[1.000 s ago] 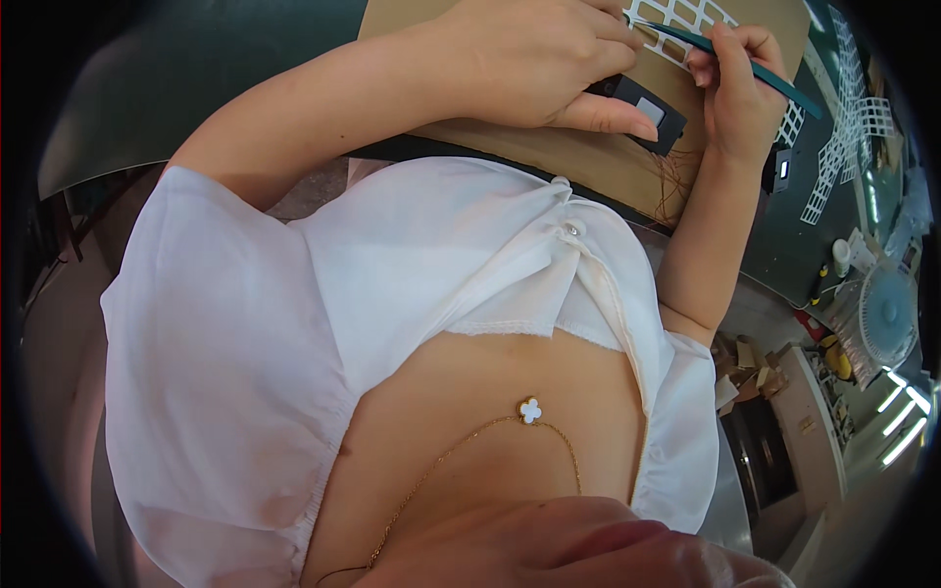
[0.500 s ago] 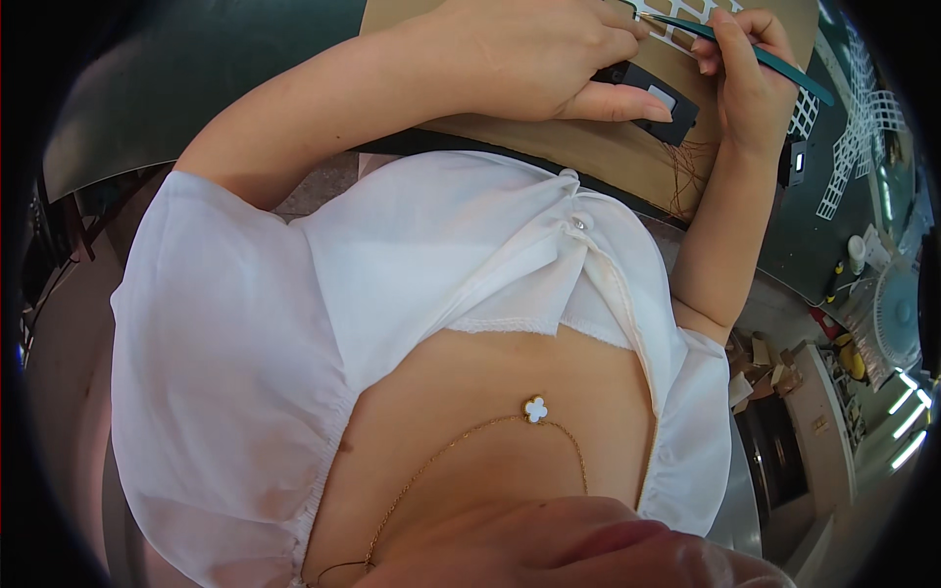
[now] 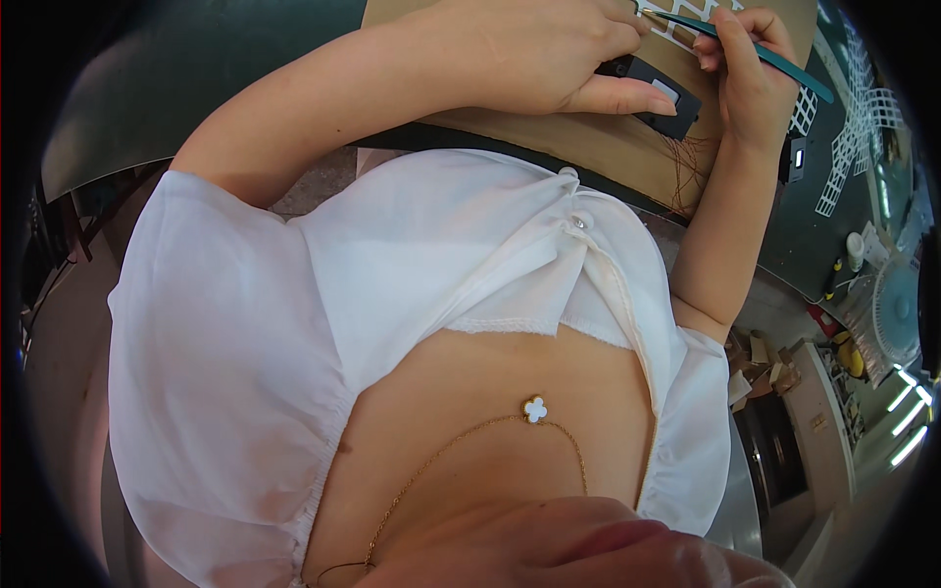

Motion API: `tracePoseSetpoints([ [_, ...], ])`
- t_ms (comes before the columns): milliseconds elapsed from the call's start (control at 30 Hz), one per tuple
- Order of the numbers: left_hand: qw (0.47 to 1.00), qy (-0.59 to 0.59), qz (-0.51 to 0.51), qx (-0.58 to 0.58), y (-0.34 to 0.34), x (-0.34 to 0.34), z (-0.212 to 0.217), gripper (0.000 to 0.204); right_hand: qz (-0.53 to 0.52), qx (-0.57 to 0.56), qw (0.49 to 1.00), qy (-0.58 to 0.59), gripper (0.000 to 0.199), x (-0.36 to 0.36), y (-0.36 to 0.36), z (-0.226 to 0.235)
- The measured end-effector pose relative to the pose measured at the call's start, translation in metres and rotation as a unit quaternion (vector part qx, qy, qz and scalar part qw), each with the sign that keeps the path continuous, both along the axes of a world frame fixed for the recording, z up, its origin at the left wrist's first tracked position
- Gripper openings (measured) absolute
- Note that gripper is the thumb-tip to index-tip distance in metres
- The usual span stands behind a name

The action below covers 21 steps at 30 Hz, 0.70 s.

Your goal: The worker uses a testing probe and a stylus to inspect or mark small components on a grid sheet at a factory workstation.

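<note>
My left hand (image 3: 549,64) lies over the brown board, its thumb stretched across a black box (image 3: 674,116) with a small pale window. Its index finger reaches past the box, away from the thumb, toward a white lattice piece (image 3: 671,35); the other fingertips are hidden or cut off by the upper edge. Between the thumb and fingers of my right hand (image 3: 750,83) is a pair of teal tweezers (image 3: 799,76). The tweezers' tips point left, close to the left fingertips and the lattice. Whatever is at the tips is too small to make out.
Thin copper-coloured wires (image 3: 689,167) trail over the brown board (image 3: 569,142) near its front edge. Right of my right forearm, the dark green table (image 3: 799,235) carries another black box (image 3: 793,159), more white lattice pieces (image 3: 845,171) and a white bottle (image 3: 855,251). A fan (image 3: 895,312) stands farther right.
My left thumb has shifted very slightly away from me on the black box. The right hand and the tweezers stay nearly where they were.
</note>
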<state>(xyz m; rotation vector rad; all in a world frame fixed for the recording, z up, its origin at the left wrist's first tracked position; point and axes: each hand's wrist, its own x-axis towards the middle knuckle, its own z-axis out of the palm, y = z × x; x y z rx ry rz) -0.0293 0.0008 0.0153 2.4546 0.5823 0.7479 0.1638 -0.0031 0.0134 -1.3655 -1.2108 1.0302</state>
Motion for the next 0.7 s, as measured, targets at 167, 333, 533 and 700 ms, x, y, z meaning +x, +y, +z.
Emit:
tracePoseSetpoints([
  [167,1.000,0.000,0.003,-0.029,-0.002,-0.001,0.002,0.046,0.000,0.012,1.000,0.009,0.012,-0.004,-0.001,0.001],
  [333,0.998,0.034,0.008,-0.047,-0.005,-0.004,0.011,0.047,-0.008,0.014,0.998,0.054,0.013,-0.002,-0.004,0.002],
  [533,0.997,0.050,0.018,-0.060,-0.008,-0.008,0.010,0.047,0.163,0.114,0.923,0.330,0.008,0.034,0.007,0.016],
  [700,0.969,-0.126,-0.049,-0.209,-0.011,-0.020,-0.001,0.044,0.171,0.137,0.945,0.243,0.010,0.016,-0.033,0.039],
])
